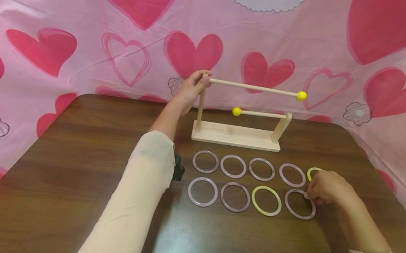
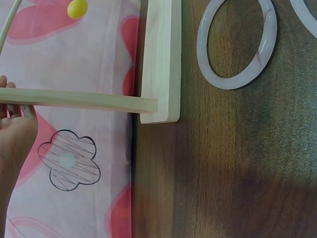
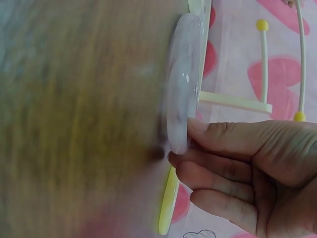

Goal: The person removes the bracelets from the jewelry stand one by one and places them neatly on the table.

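Observation:
A wooden stand [image 1: 236,136] has a tall left post and a shorter right post, each bearing a rod tipped with a yellow ball. My left hand [image 1: 191,88] holds the top of the tall post [image 2: 84,98], its fingers partly hidden behind the wood. My right hand [image 1: 333,188] pinches the edge of a pale purple bangle [image 3: 181,84] between thumb and index finger. That bangle is at the right end of the near row and looks tilted in the right wrist view. Behind the hand, a yellow-green bangle [image 1: 309,173] is partly covered.
Two rows of bangles lie on the brown wooden table [image 1: 65,177] in front of the stand. Most are pale purple, like the near-left bangle [image 1: 189,191]; another yellow-green bangle [image 1: 254,195] lies in the near row. A pink heart-patterned cloth [image 1: 268,37] hangs behind.

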Tool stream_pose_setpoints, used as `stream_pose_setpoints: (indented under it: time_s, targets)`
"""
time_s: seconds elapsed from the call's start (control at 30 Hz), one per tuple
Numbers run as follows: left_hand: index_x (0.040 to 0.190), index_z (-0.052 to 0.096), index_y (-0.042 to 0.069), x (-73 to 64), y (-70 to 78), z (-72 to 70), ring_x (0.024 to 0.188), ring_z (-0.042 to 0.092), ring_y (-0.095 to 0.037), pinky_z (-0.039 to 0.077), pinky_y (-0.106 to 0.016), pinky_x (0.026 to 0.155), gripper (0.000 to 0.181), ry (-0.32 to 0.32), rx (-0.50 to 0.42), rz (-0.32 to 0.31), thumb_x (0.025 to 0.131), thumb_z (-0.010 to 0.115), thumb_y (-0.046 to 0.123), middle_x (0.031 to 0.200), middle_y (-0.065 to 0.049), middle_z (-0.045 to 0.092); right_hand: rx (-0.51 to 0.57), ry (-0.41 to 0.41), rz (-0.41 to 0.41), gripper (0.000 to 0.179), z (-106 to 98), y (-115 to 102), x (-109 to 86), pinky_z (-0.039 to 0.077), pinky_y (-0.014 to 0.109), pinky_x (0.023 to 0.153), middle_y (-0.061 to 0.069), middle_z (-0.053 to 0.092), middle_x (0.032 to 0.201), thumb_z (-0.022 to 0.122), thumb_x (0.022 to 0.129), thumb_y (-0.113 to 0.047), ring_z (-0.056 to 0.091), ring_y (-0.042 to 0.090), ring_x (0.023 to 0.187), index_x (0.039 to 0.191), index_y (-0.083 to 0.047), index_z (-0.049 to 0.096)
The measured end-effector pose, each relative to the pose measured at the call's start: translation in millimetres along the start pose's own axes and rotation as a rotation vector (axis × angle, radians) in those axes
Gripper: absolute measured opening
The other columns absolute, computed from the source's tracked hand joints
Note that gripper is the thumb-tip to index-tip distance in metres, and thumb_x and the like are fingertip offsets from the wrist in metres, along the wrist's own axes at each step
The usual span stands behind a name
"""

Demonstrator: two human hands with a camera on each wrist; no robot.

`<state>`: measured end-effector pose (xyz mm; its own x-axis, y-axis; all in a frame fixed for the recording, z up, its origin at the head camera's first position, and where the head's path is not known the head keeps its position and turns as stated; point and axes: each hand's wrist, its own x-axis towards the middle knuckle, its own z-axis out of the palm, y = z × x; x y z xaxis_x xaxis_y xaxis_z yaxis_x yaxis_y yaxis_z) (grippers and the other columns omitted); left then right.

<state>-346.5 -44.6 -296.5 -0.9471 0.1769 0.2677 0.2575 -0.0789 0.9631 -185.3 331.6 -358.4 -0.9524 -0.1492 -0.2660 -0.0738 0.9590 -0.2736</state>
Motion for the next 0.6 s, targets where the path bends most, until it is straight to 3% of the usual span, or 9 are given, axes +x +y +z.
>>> stream_pose_setpoints:
  time_s: [0.6]
  targets:
    - [0.126,0.048,0.005,0.3,-0.7,-0.2,0.109,0.049,-0.020,0.034,-0.030,0.095,0.036,0.000,0.000,0.006,0.096,0.047,0.025,0.108,-0.008,0.055,-0.023,0.008,-0.019,0.018,1.4,-0.6,0.6,0.041,0.027,0.046,-0.007,0.056,0.049,0.072,0.072,-0.016,0.052,0.010,0.049,0.056,-0.016,0.065]
